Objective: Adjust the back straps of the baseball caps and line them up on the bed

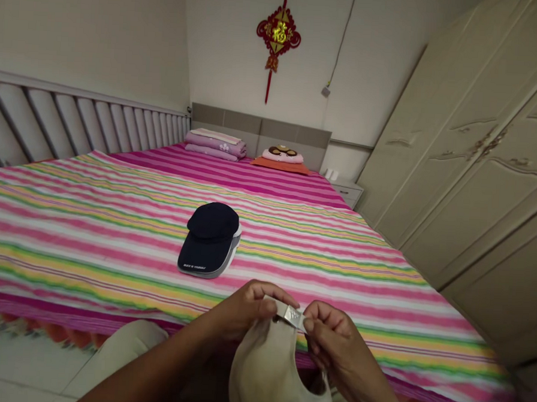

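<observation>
A beige cap (266, 369) hangs between my hands at the bottom middle, its back opening facing up and to the right. My left hand (249, 308) pinches the cap's strap on the left of a silver metal buckle (293, 315). On the buckle's other side, my right hand (337, 339) grips the strap end between thumb and fingers. Farther off on the bed lies a dark navy cap (214, 222) with white lettering on its brim. Beneath it, a light-coloured cap edge shows at the right side, mostly hidden.
The bed (114, 217) has a striped cover. Folded purple bedding (215, 144) and a pink pillow-like bundle (282, 157) lie by the headboard (258, 127). A white railing (93, 117) borders the left, a wardrobe (486, 176) the right. A small nightstand (346, 190) stands beyond the bed.
</observation>
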The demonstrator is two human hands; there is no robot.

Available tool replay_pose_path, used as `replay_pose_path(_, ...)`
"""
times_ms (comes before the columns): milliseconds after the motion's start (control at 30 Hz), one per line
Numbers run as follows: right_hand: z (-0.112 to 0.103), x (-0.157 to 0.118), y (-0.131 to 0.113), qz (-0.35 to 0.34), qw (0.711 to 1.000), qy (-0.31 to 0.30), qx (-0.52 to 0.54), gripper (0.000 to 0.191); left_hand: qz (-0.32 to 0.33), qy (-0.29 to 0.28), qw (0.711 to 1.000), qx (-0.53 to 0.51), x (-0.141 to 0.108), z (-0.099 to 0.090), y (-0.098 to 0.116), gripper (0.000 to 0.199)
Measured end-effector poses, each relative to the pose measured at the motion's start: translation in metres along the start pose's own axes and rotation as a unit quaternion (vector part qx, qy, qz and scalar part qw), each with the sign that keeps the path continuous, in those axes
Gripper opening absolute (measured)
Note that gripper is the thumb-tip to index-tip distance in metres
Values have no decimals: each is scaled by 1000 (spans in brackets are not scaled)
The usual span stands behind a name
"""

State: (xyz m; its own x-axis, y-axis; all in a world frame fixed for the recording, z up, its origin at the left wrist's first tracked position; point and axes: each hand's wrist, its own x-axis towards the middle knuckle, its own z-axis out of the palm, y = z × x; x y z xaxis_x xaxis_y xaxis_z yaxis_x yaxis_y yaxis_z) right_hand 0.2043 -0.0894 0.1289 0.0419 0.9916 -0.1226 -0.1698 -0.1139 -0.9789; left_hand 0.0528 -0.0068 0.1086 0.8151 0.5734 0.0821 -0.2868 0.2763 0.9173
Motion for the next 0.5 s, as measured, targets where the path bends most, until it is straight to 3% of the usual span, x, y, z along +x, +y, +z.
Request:
replay_pose_path(133, -7, 4, -3, -3, 999, 4, -36, 23, -1, 25, 997, 71, 7, 0, 14, 31)
replay_pose_path(267, -9, 8, -4, -3, 998, 7, -69, 21, -79, 19, 985, 155, 16, 2, 20, 24)
replay_pose_path(500, -10, 9, -11, -1, 997, -1, -75, 21, -103, 33, 990, 87, 21, 6, 11, 24)
